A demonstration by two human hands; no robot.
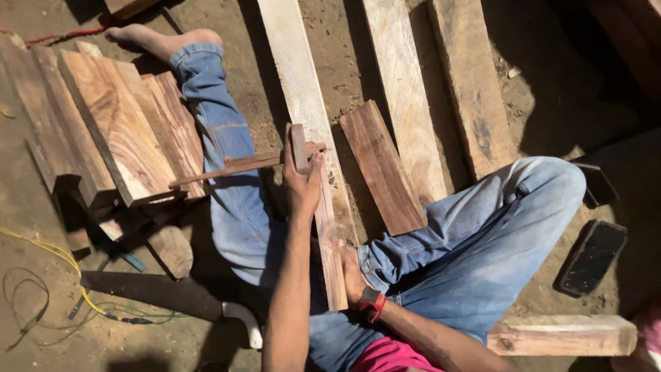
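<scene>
I sit on the dirt floor in blue jeans with a narrow wooden strip lying along my left leg. My left hand grips its far part, where a thinner cross strip meets it and runs off to the left. My right hand, with a red band on the wrist, holds the strip's near end against my thigh. The fingers of both hands are partly hidden behind the wood.
A stack of grained planks lies at the left. Long pale boards and a short brown board lie ahead. A hand saw, loose wires, a dark phone and a wood block lie around me.
</scene>
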